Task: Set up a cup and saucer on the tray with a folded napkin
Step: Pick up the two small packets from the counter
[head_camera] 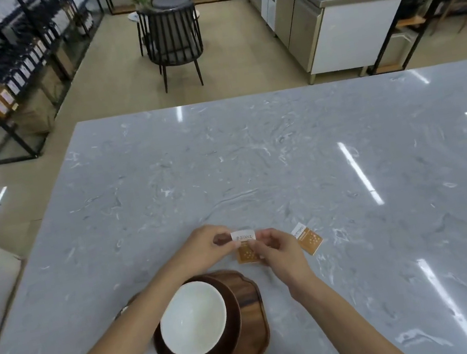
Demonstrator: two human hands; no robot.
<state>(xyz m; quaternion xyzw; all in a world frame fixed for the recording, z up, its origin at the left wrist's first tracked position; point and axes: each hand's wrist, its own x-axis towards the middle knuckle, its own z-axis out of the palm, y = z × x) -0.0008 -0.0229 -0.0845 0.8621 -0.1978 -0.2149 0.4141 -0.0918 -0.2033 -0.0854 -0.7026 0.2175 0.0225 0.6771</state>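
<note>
Where shelving lines the room, grey marble table (284, 152) (glossy).

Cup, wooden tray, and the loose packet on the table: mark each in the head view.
cup (193, 321), head view, white inside of the bowl
wooden tray (248, 296), head view, bare right part beside the cup
loose packet (308, 238), head view, middle of its orange face
</note>
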